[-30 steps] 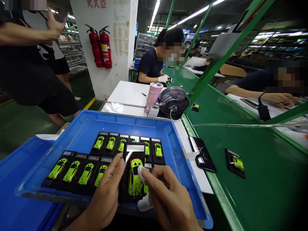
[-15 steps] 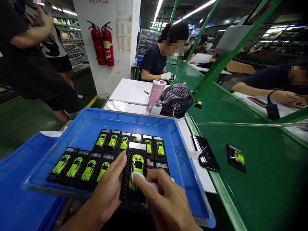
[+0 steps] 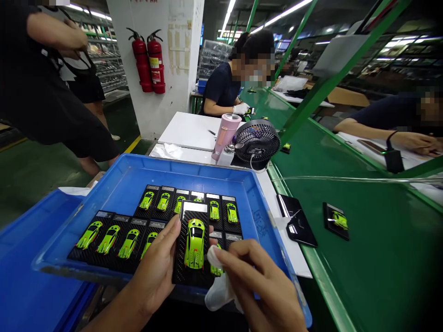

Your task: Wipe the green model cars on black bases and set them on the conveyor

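Note:
My left hand (image 3: 157, 263) grips a black display base by its left edge, tilted up toward me. On that base sits a lime-green toy car (image 3: 194, 244), with a silver label strip above it. My right hand (image 3: 259, 281) pinches a white cloth (image 3: 219, 293), drawn over a fingertip, just right of the base and apart from the car. Beneath both hands lies a blue tray (image 3: 138, 166), holding two rows of similar green cars on black bases (image 3: 128, 242). My hands and the held base hide part of the rows.
A pink tumbler (image 3: 226, 133), a small white bottle (image 3: 226, 155) and a black fan (image 3: 258, 143) stand beyond the tray. At right, a black phone-like slab (image 3: 296, 221) lies beside the green conveyor (image 3: 380, 258), which carries another car on its base (image 3: 336, 221). Co-workers sit along it.
My right hand has drawn the cloth off the car, moving right and slightly down. The held base stays nearly in place. On the conveyor, the nearby car has shifted slightly left.

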`<state>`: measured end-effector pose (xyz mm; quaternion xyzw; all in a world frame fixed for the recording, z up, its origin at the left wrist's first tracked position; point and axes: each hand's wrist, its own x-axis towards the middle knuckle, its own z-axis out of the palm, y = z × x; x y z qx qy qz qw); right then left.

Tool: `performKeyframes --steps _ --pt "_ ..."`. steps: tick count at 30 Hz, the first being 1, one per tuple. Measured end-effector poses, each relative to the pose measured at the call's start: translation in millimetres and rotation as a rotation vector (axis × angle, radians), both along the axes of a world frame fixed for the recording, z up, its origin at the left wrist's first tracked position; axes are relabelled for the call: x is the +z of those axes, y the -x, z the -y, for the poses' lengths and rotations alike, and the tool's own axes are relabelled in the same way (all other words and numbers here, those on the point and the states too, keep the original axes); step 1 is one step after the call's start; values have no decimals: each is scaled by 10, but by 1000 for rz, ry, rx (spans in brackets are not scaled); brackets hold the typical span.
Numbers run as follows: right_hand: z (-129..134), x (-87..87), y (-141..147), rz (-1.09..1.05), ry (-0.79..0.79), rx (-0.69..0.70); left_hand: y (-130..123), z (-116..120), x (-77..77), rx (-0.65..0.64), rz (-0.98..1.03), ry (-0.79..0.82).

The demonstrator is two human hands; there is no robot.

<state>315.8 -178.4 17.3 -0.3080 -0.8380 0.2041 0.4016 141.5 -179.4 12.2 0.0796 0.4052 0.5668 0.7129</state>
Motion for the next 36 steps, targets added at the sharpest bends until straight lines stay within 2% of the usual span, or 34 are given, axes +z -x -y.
performKeyframes --steps 2,4,9,13,16,19,24,27,29,31,36 --pt "-4 2 -5 -143 56 -35 -12 8 5 -3 33 17" --pt "4 -21 32 -198 67 -50 -29 21 15 -18 59 25" --pt "49 -118 153 -160 103 -16 -46 56 66 -57 118 49" --pt "47 -97 125 -202 182 73 -33 65 75 -59 134 33" --pt "36 -65 56 -240 183 8 -26 58 66 -53 122 16" --pt "45 -75 29 -213 109 -87 -34 49 79 -2 53 26" --pt "77 -125 131 77 -122 -89 -75 70 127 45 -32 16" --pt "101 -133 164 165 -246 -113 -80 90 135 43 -70 -31" --pt "111 -124 134 191 -213 -84 -66 94 132 52 -97 -61" --pt "95 -96 77 155 -111 -37 -42 92 124 56 -92 -51" --pt "-51 34 26 -108 43 -83 -1 106 84 -55 -83 80"
